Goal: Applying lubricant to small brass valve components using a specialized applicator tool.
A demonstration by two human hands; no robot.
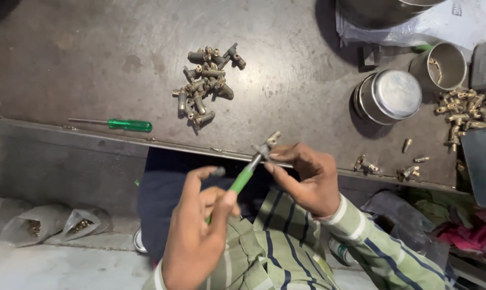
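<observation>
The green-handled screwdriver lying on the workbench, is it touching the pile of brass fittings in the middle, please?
Apart. The head view shows the green-handled screwdriver lying near the bench edge, with a plain strip of bare workbench between it and the pile of brass fittings.

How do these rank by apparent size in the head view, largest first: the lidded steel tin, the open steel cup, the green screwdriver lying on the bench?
1. Green screwdriver, longest.
2. Lidded steel tin.
3. Open steel cup, partly hidden behind the tin, so unsure.
</observation>
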